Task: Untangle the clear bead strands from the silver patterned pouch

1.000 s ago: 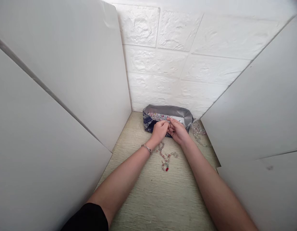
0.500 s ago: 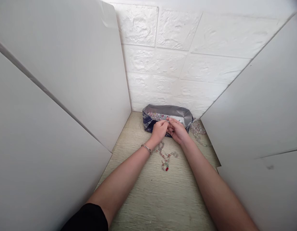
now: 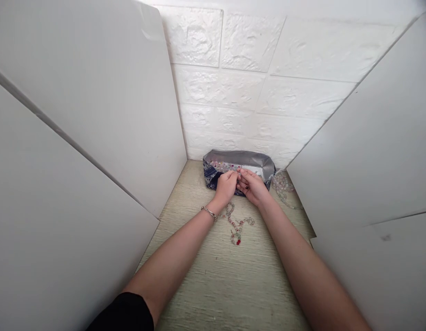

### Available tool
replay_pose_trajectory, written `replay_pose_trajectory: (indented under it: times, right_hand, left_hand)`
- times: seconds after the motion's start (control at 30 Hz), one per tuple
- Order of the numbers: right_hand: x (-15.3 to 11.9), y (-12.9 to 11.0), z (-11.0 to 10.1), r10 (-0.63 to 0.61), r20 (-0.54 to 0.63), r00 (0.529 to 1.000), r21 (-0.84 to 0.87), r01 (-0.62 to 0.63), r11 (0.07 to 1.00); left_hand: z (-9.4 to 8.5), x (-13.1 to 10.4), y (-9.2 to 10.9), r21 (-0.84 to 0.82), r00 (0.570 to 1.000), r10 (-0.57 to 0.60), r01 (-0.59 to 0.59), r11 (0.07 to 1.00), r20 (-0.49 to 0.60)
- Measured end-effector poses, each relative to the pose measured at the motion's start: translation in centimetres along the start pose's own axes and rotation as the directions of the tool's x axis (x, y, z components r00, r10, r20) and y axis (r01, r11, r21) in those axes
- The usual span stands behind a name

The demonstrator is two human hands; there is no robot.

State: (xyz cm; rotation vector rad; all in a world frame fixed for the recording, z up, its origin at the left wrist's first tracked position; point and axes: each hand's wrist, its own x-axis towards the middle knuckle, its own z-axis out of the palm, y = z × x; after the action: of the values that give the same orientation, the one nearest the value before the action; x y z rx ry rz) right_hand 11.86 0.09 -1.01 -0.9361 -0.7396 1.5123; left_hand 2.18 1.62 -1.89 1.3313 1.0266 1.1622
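My left hand [image 3: 227, 185] and my right hand [image 3: 253, 185] meet fingertip to fingertip over the front rim of a dark blue patterned pouch [image 3: 210, 174] with a silvery lining. Both are closed in a pinch; whatever is between the fingers is too small to make out. Inside the pouch lie many small pink, clear and red beads [image 3: 221, 164]. A strand of pale and pink beads [image 3: 235, 224], with red ones at its near end, lies on the surface just below my hands. Whether its upper end reaches my fingers is hidden.
More pale bead strands [image 3: 282, 185] lie in a heap right of the pouch. White panels [image 3: 123, 115] [image 3: 364, 151] close in the left and right sides. Behind the pouch stands a white brick-pattern wall [image 3: 233, 92]. The surface [image 3: 213, 280] is pale wood-grain.
Both hands stay pinched together at the pouch, with only a slight shift of the fingers. The whole view has moved a few pixels; the beads and pouch lie as before.
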Motion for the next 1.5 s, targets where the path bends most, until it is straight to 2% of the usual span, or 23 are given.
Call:
replay_pose_trajectory:
  times: [0.3, 0.57, 1.07, 1.33, 1.5]
  right_hand:
    - [-0.2, -0.11, 0.32, -0.003, -0.013, 1.0, -0.02, 0.003, 1.0]
    - [-0.06, 0.01, 0.54, -0.029, 0.0, 1.0, -0.033, 0.029, 0.999]
    - [0.06, 0.13, 0.54, -0.035, -0.073, 0.997, -0.065, 0.031, 0.997]
    - [0.36, 0.46, 0.24, -0.057, -0.052, 0.997, -0.063, 0.053, 0.997]
    - [0.32, 0.47, 0.3, -0.067, -0.046, 0.997, -0.072, 0.064, 0.995]
  left_hand:
    - [0.11, 0.07, -0.2, 0.008, 1.0, -0.004, 0.004, 1.0, -0.015]
    - [0.1, -0.05, -0.14, 0.03, 1.0, 0.011, -0.011, 0.999, 0.018]
    - [0.08, -0.21, 0.12, 0.059, 1.0, 0.006, -0.006, 0.998, -0.008]
    - [0.02, -0.23, 0.27, 0.101, 1.0, -0.012, 0.012, 0.995, 0.0]
    - [-0.02, -0.18, 0.08, 0.123, 1.0, 0.028, -0.03, 0.992, 0.013]
